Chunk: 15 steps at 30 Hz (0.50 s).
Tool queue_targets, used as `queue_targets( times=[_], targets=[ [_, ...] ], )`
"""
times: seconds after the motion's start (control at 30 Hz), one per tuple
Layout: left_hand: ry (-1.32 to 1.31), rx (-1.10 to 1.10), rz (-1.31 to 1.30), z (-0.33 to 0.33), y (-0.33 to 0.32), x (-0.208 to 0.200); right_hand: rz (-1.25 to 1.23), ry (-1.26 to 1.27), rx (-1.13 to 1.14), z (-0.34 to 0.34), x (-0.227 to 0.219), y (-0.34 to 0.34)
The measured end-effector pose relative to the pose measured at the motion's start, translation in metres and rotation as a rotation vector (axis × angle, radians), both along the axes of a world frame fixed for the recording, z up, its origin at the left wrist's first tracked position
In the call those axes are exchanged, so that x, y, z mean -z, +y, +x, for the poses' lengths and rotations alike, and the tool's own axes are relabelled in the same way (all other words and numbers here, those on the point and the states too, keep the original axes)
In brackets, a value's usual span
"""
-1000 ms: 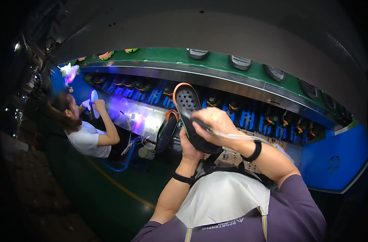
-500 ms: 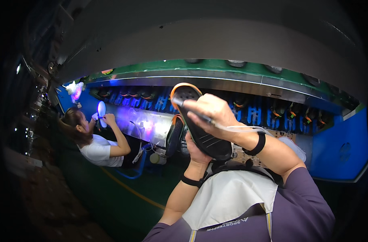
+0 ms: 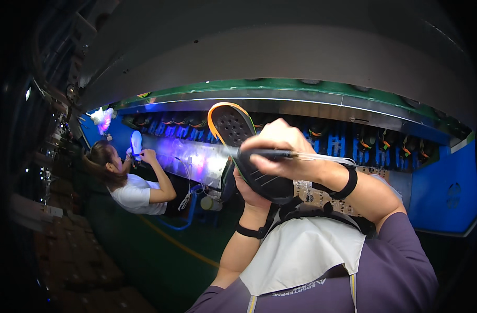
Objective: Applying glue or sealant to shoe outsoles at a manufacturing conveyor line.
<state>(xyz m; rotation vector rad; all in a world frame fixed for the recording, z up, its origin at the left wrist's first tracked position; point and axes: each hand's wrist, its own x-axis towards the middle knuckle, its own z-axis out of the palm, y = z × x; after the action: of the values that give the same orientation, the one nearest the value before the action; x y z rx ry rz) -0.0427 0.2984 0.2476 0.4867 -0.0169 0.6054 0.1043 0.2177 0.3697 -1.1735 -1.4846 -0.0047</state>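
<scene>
My left hand [image 3: 253,194] is closed round the heel end of a black shoe sole [image 3: 233,125]. The sole is tilted, with holes at the toe, thin lines near the heel and an orange rim at the toe. In my right hand [image 3: 283,146] is a slim dark brush [image 3: 269,154], held across the middle of the sole. Its pale tip is smeared by motion, so I cannot tell whether it touches the surface. From its back end a clear tube [image 3: 324,158] runs along my right forearm. A second dark shoe part [image 3: 228,182] shows partly beside my left hand.
Blue racks [image 3: 340,143] with dark shoe parts line the far side beneath a metal ledge [image 3: 301,100] and green belt [image 3: 280,84]. At left, a co-worker [image 3: 139,190] handles a pale sole [image 3: 136,143] by a purple-lit metal bench [image 3: 207,161]. A blue panel [image 3: 447,188] stands at right.
The brush has moved from the toe down toward the middle of the sole, my right hand with it. The sole has shifted slightly left, and its toe holes now show.
</scene>
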Motion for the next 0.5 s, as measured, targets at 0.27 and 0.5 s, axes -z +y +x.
queue_targets(
  times=[0.27,0.5],
  targets=[
    [0.121,-0.213,0.155,-0.003,0.008,0.014,-0.093,-0.158,-0.309,0.002,0.002,-0.006],
    [0.018,-0.078,0.033,0.002,0.021,0.011,-0.142,-0.389,-0.353,-0.003,0.001,-0.013]
  ],
)
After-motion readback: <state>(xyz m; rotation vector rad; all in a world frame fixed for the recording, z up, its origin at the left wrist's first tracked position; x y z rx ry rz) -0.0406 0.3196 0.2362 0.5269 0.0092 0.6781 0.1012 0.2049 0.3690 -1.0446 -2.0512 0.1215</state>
